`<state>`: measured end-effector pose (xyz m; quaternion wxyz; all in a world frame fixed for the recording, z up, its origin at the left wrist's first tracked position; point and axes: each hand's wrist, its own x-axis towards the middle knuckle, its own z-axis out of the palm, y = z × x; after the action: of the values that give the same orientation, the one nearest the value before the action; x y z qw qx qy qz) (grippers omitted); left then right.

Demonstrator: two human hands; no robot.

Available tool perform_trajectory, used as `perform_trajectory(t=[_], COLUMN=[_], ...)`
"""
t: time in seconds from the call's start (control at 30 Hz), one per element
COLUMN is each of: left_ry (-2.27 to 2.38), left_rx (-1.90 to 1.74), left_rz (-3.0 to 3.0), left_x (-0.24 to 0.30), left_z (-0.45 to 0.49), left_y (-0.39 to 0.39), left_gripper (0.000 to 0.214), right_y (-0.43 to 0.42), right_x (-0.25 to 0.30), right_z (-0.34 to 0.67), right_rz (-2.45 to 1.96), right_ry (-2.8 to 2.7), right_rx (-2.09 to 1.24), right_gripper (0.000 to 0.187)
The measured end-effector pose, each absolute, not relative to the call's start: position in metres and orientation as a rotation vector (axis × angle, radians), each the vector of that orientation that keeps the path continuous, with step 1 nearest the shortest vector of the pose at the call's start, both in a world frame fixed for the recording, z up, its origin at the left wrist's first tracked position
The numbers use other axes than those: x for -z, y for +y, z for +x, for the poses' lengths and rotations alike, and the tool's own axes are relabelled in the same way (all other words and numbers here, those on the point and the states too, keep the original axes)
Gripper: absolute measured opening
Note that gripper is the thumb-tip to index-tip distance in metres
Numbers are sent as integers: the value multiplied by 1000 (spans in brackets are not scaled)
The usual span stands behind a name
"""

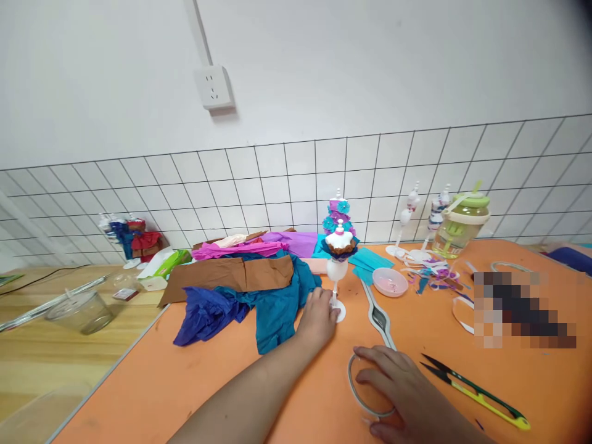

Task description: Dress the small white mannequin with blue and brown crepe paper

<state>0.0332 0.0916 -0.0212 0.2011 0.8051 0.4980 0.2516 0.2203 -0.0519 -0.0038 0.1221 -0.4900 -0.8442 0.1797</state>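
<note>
White tiles (287, 179) line the wall behind an orange tabletop (319, 401), and up front stands the star: a miniature white dress form (337, 270), upright on its round foot near the middle, a brown and dark-blue paper ruffle at its waist. Down at that foot comes the left hand (318, 317), fingers curled and touching; whether they pinch the stem or merely steady it, I cannot tell. Over to the right hand (400, 388), fingers spread across a ring, apparently a clear tape roll (350, 382), lying on the table. So this looks like a steady-and-fetch step, the form braced, the tape being taken; lifting that roll would call for thumb and fingers to close on its rim. Close by lie a pink dish (391, 282) and a grey-edged strip (380, 317) with a dark oval, its use unclear. Crumpled teal crepe paper (280, 311) spreads to the left, black-bladed thread snips (485, 394) wait on the right. Now the blind spots: the form partly hides a purple-and-turquoise decorated figure (340, 213), the right hand covers much of the ring, both forearms run out of frame, and pixelation blots out something at far right.
</note>
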Motion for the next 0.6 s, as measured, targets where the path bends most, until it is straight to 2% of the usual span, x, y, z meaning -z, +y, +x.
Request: perform_trajectory(t=[0.1,0.23,0.43,0.6], left_ry=[1408,1375,1314,1314], left_rx=[-649,-639,-698,-741], left_rz=[2298,2331,2319,2269], left_x=[19,18,21,25], left_z=[31,31,28,24], left_y=[94,101,104,100], left_gripper=[12,6,12,32], right_y=[-56,-60,-58,-52], right_x=[-1,-4,-3,3], right_z=[214,207,209,215], right_rz=[-1498,-1448,-1428,-1414], right_ry=[-2461,-2453,-2448,-2484], right_rx=[-536,-522,-535,-488], right_gripper=[19,6,11,18])
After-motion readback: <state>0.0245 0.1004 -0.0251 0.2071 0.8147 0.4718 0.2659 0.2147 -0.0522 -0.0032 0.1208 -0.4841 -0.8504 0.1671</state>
